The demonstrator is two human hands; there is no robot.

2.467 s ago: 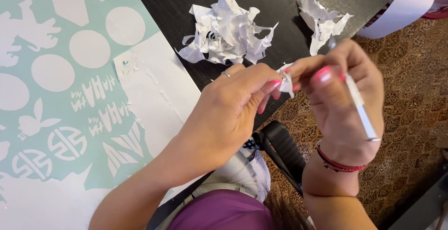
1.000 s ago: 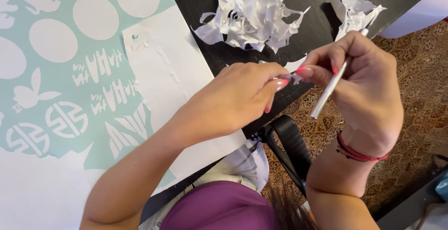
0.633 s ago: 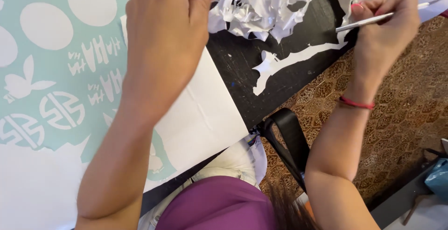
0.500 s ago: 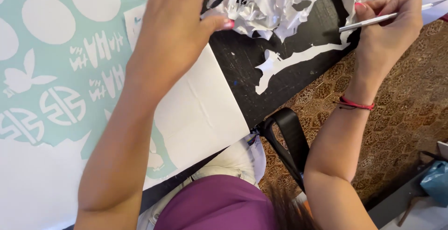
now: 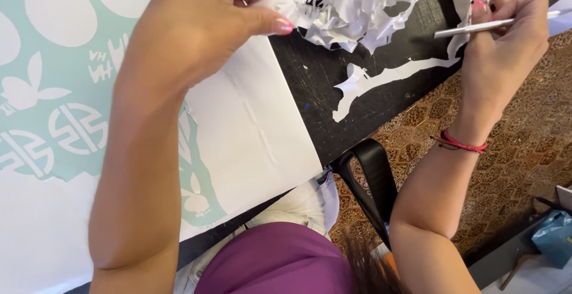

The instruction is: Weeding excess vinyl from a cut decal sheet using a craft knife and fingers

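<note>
Barely shifted, left hand (image 5: 196, 25) pinches crumpled white scraps (image 5: 345, 8); right hand (image 5: 506, 37) grips a slim pen-like tool (image 5: 476, 27).

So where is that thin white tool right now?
The thin white tool is in the right hand, upper right of the head view, above the black table, beside the paper scraps.

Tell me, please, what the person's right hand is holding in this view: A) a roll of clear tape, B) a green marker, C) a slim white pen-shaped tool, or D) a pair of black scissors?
C: the right hand pinches a slim white pen-shaped tool between its fingers, above the black tabletop near the long white cut-out paper strip.
</note>
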